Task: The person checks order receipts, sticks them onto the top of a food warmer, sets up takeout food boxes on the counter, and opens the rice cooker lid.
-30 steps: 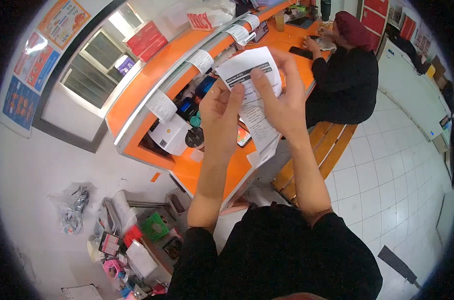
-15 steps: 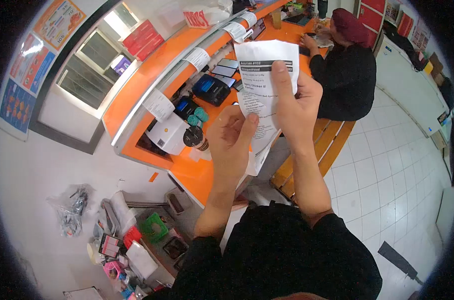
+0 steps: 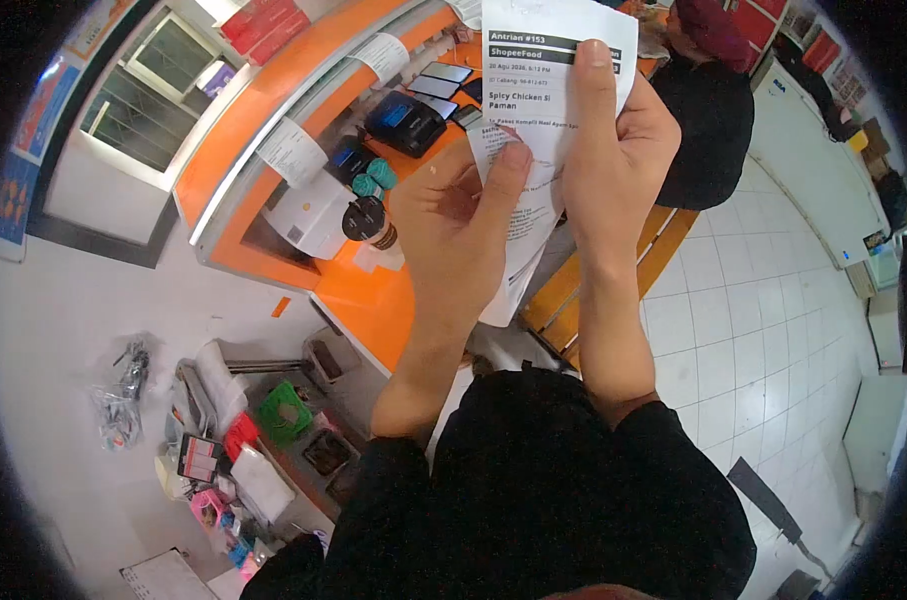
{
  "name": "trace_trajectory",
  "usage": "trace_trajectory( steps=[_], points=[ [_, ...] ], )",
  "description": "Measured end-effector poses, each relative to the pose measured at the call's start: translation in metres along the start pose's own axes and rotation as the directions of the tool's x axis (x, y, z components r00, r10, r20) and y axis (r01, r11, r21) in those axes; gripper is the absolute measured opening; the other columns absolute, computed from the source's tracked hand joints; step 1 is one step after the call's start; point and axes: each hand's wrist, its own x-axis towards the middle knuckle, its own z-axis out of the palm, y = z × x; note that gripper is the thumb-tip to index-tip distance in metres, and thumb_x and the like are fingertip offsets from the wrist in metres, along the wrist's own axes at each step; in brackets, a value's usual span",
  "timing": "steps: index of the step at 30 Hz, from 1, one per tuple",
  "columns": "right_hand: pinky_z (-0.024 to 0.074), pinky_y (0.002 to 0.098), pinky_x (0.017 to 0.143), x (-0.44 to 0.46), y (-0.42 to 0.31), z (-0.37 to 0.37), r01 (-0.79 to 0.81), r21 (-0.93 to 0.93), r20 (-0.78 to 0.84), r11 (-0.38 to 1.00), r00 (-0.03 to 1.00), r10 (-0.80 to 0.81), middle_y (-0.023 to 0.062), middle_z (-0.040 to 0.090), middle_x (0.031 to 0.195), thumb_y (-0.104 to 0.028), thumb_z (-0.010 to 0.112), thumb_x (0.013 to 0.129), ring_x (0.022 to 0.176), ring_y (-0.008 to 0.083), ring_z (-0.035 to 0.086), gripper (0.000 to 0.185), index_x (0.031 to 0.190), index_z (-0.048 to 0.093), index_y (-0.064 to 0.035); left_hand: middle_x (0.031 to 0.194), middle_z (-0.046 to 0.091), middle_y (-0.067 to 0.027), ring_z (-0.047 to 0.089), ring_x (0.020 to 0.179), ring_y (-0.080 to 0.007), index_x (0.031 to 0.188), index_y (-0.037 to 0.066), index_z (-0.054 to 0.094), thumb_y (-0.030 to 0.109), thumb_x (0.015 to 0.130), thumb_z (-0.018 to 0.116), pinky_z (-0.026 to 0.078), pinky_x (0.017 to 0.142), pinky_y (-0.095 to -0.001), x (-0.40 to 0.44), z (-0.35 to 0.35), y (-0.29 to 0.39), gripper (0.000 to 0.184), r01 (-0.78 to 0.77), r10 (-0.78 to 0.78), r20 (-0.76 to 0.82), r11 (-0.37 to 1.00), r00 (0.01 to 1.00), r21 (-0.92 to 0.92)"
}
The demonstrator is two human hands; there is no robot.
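Both my hands hold printed paper receipts up in front of me. My right hand (image 3: pixel 618 150) pinches the upper receipt (image 3: pixel 528 85), thumb flat on its face; it reads "Antrian #153" and "ShopeeFood". Lower down, my left hand (image 3: pixel 463 215) grips the paper's left side between thumb and fingers. A smaller slip (image 3: pixel 494 145) shows under the left thumb, and more paper hangs below between my wrists. How many sheets there are I cannot tell.
An orange counter (image 3: pixel 358 300) bears a black receipt printer (image 3: pixel 405 122), several phones and a lidded coffee cup (image 3: pixel 370 222). A person in black (image 3: pixel 708 130) sits on a wooden bench (image 3: pixel 588 285). Lower left, a cluttered shelf holds a green basket (image 3: pixel 285 412). A white chest freezer (image 3: pixel 803 150) stands right.
The receipts and both hands appear higher and larger in view. The left thumb has shifted on the paper, and a smaller slip's edge now shows there. The camera's view has tilted slightly.
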Motion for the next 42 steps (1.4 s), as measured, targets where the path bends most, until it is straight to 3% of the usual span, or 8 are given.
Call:
trace_trajectory(
  steps=[11, 22, 26, 29, 31, 34, 37, 42],
  points=[
    [0.0436, 0.0183, 0.057, 0.001, 0.003, -0.003, 0.07, -0.128, -0.031, 0.989, 0.997, -0.074, 0.002, 0.07, 0.078, -0.032, 0.06, 0.101, 0.065, 0.0019, 0.058, 0.035, 0.092, 0.07, 0.0007, 0.09, 0.073, -0.0068, 0.062, 0.077, -0.0063, 0.109, -0.005, 0.072, 0.009, 0.093, 0.07, 0.05, 0.068, -0.0215, 0.002, -0.004, 0.016, 0.022, 0.076, -0.079, 0.027, 0.994, 0.997, 0.081],
    [0.0423, 0.0175, 0.054, 0.005, 0.007, -0.003, 0.151, -0.145, -0.013, 0.978, 0.988, -0.154, 0.002, 0.07, 0.076, -0.031, 0.061, 0.1, 0.063, 0.002, 0.057, 0.035, 0.092, 0.07, 0.0011, 0.094, 0.074, -0.0104, 0.067, 0.079, -0.0087, 0.11, -0.005, 0.071, 0.009, 0.092, 0.07, 0.054, 0.07, -0.0232, 0.004, -0.001, 0.011, 0.023, 0.171, -0.168, 0.035, 0.963, 0.985, -0.209],
    [0.0454, 0.0303, 0.086, 0.007, 0.004, -0.004, 0.07, -0.079, 0.047, 0.994, 0.997, -0.067, 0.0019, 0.071, 0.108, -0.026, 0.062, 0.099, 0.099, 0.0181, 0.06, 0.02, 0.1, 0.075, -0.0108, 0.095, 0.074, -0.0102, 0.067, 0.078, -0.0084, 0.109, -0.005, 0.071, 0.009, 0.092, 0.071, 0.054, 0.07, -0.0226, 0.004, 0.0, 0.012, 0.023, 0.165, -0.162, 0.036, 0.969, 0.986, -0.182],
    [0.0445, 0.0268, 0.077, 0.007, 0.005, -0.003, 0.091, -0.063, 0.026, 0.994, 0.996, -0.09, 0.0014, 0.07, 0.096, -0.027, 0.062, 0.099, 0.088, 0.0127, 0.059, 0.023, 0.096, 0.074, -0.0063, 0.094, 0.074, -0.0091, 0.066, 0.077, -0.0078, 0.108, -0.005, 0.072, 0.01, 0.092, 0.071, 0.053, 0.07, -0.0221, 0.005, 0.001, 0.013, 0.022, 0.14, -0.138, 0.027, 0.982, 0.99, -0.125],
    [0.0433, 0.0188, 0.059, 0.007, 0.012, -0.008, 0.121, -0.078, 0.021, 0.99, 0.993, -0.12, 0.0017, 0.069, 0.078, -0.032, 0.058, 0.102, 0.068, 0.002, 0.057, 0.036, 0.092, 0.069, 0.0011, 0.093, 0.074, -0.0083, 0.065, 0.077, -0.0071, 0.107, -0.006, 0.072, 0.01, 0.092, 0.071, 0.052, 0.069, -0.0214, 0.005, 0.001, 0.012, 0.022, 0.12, -0.119, 0.017, 0.99, 0.993, -0.068],
    [0.0438, 0.0204, 0.066, 0.008, 0.017, -0.016, 0.108, 0.001, 0.075, 0.994, 0.991, -0.108, 0.0019, 0.068, 0.085, -0.029, 0.053, 0.104, 0.076, 0.0027, 0.057, 0.036, 0.095, 0.069, 0.002, 0.092, 0.074, -0.0074, 0.064, 0.077, -0.0061, 0.106, -0.006, 0.072, 0.01, 0.092, 0.071, 0.05, 0.068, -0.0207, 0.006, 0.0, 0.018, 0.021, 0.094, -0.09, -0.029, 0.982, 0.996, 0.162],
    [0.0409, 0.0189, 0.057, 0.005, 0.005, -0.024, -0.16, 0.283, 0.239, 0.946, 0.967, 0.092, -0.0012, 0.068, 0.081, -0.021, 0.061, 0.099, 0.068, 0.0006, 0.054, 0.024, 0.103, 0.068, 0.0019, 0.091, 0.074, -0.0072, 0.063, 0.077, -0.0058, 0.106, -0.005, 0.073, 0.012, 0.092, 0.071, 0.049, 0.068, -0.0207, 0.011, -0.004, 0.014, 0.021, 0.045, -0.027, -0.093, 0.98, 0.995, 0.194],
    [0.0354, 0.0165, 0.053, -0.008, -0.004, -0.03, -0.268, 0.117, 0.441, 0.956, 0.877, 0.192, -0.0025, 0.066, 0.079, -0.013, 0.064, 0.097, 0.065, -0.0009, 0.051, 0.016, 0.103, 0.067, 0.0007, 0.089, 0.074, -0.0068, 0.062, 0.076, -0.0059, 0.105, -0.004, 0.073, 0.013, 0.093, 0.071, 0.048, 0.068, -0.0209, 0.016, -0.007, 0.012, 0.021, -0.022, 0.035, -0.164, 0.997, 0.986, 0.081]
  ],
)
